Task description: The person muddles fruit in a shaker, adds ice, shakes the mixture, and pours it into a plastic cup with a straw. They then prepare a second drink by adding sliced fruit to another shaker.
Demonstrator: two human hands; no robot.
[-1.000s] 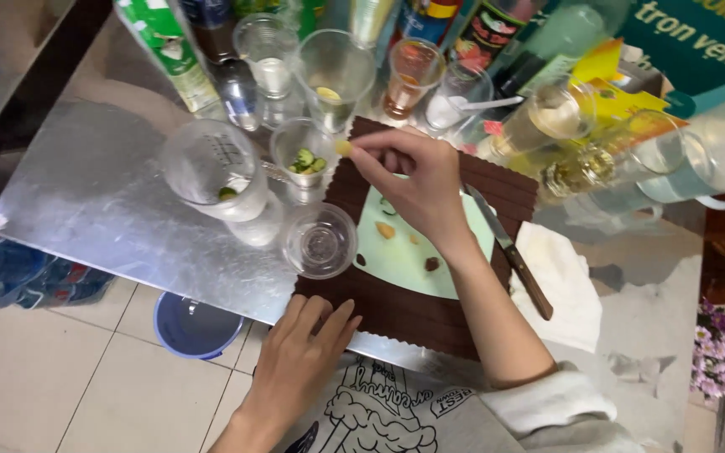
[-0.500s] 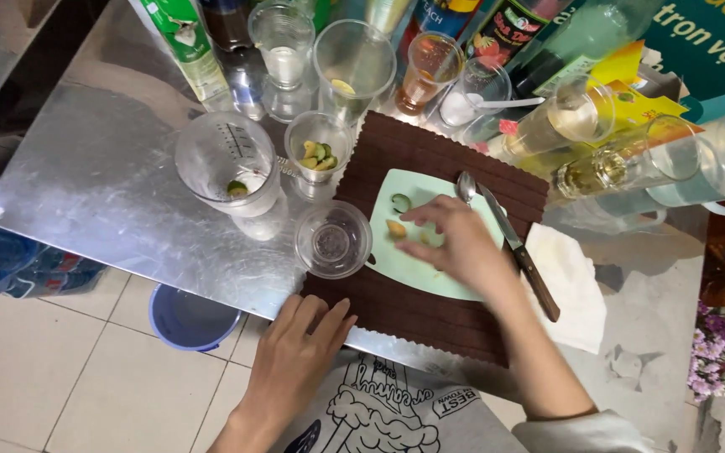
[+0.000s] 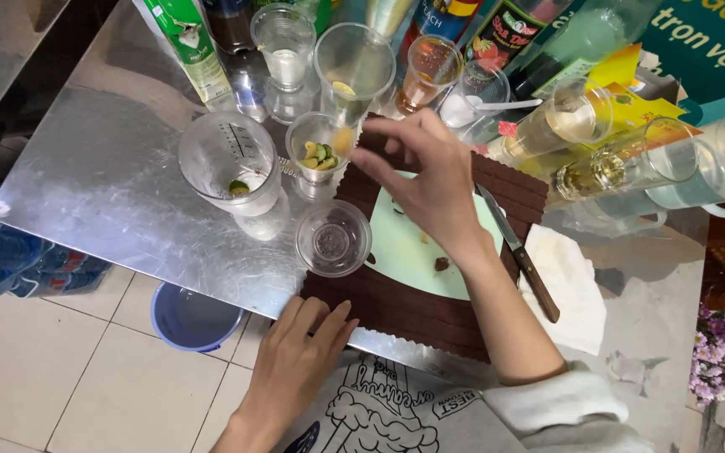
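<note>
Bare metal table (image 3: 102,180) lies open leftward; cups and bottles (image 3: 362,59) crowd the back

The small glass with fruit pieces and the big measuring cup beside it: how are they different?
The small glass holds several green and yellow fruit pieces; the measuring cup holds only one green slice. The glass is narrower and plain; the cup is wider and has printed scale lines. Both are clear and stand upright on the metal table.

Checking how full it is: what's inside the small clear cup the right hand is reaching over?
The small clear cup holds green and yellowish fruit pieces. The right hand holds another yellowish piece at its rim. What lies beneath those pieces is covered.
</note>
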